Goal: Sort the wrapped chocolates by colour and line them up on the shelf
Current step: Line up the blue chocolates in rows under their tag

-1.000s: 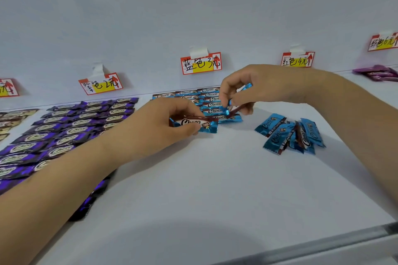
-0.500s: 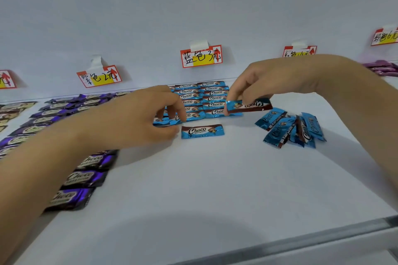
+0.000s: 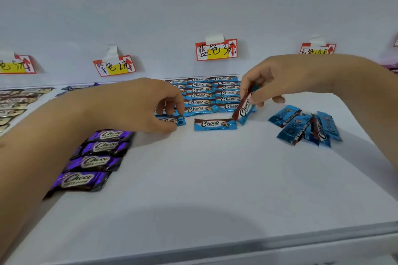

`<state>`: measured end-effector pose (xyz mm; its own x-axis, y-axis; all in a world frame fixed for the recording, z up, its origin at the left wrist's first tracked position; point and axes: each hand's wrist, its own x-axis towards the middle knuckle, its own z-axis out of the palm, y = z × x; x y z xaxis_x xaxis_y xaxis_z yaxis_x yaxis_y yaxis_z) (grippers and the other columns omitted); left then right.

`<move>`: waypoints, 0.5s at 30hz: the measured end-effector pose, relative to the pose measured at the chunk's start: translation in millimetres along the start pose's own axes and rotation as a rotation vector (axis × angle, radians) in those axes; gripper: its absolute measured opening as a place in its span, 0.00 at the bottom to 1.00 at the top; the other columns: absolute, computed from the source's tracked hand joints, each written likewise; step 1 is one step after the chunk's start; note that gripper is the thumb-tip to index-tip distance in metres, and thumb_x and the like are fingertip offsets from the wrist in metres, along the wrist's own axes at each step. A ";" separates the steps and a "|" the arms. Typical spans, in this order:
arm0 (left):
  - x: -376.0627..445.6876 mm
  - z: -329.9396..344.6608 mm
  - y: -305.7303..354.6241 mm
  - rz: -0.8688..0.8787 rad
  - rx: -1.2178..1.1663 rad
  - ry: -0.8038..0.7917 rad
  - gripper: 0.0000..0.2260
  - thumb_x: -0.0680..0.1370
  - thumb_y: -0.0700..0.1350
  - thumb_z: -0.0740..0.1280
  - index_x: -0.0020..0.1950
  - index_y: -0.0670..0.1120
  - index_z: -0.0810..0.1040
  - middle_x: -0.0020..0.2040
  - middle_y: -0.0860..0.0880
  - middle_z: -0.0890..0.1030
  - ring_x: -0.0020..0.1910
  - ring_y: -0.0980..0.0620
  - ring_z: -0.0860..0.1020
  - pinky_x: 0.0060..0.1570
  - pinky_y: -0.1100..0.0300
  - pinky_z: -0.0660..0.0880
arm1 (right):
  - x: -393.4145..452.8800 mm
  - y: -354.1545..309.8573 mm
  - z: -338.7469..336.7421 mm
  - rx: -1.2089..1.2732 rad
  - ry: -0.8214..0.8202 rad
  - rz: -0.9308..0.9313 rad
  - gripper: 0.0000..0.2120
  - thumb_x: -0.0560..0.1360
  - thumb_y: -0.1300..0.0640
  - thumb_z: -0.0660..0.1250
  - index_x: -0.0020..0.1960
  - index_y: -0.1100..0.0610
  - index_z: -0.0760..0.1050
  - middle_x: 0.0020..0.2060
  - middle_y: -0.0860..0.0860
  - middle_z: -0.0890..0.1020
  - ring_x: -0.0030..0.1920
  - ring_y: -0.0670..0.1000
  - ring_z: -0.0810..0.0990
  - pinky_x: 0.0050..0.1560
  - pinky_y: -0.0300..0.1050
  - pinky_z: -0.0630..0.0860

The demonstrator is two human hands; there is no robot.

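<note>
Purple chocolates (image 3: 92,161) sit in a column at left, already sorted under their tag. Left hand (image 3: 137,105) presses fingertips (image 3: 170,112) on a blue chocolate (image 3: 172,121) at the front of the blue rows (image 3: 206,94), probably squaring it into line; grip half-curled, pinching it down. Loose blue bar (image 3: 215,124) lies flat between the hands. Right hand (image 3: 280,79) pinches another blue bar (image 3: 244,109), tilted end-down, likely next in line. Unsorted blue pile (image 3: 305,125) waits at right on the shelf (image 3: 215,189).
</note>
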<state>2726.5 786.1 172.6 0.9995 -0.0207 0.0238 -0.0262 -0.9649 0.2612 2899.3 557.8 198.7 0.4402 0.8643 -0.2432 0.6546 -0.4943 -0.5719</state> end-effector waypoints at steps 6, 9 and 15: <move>0.5 -1.3 -4.2 -0.051 0.050 -0.051 0.07 0.73 0.52 0.72 0.50 0.57 0.77 0.43 0.58 0.79 0.44 0.62 0.73 0.41 0.73 0.68 | 1.2 3.0 -3.8 -0.363 0.127 -0.015 0.10 0.68 0.41 0.74 0.47 0.41 0.79 0.41 0.38 0.75 0.38 0.46 0.70 0.38 0.38 0.66; 0.2 -3.0 -6.3 -0.045 0.041 -0.064 0.07 0.73 0.52 0.72 0.50 0.58 0.78 0.43 0.58 0.79 0.45 0.62 0.74 0.42 0.73 0.68 | 5.6 -8.1 7.2 -0.327 0.150 -0.165 0.14 0.65 0.37 0.72 0.48 0.39 0.78 0.42 0.35 0.76 0.41 0.49 0.72 0.40 0.38 0.68; 0.9 -4.5 -17.7 -0.016 0.053 -0.037 0.11 0.72 0.58 0.72 0.51 0.60 0.77 0.46 0.60 0.76 0.46 0.63 0.73 0.46 0.66 0.72 | 28.1 -20.4 43.9 -0.269 0.042 -0.341 0.09 0.71 0.46 0.75 0.49 0.44 0.78 0.40 0.40 0.80 0.36 0.41 0.75 0.39 0.31 0.71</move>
<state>2727.8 804.4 172.4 0.9998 -0.0140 -0.0163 -0.0103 -0.9777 0.2097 2871.3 596.3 169.1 0.1918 0.9806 -0.0402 0.9012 -0.1922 -0.3884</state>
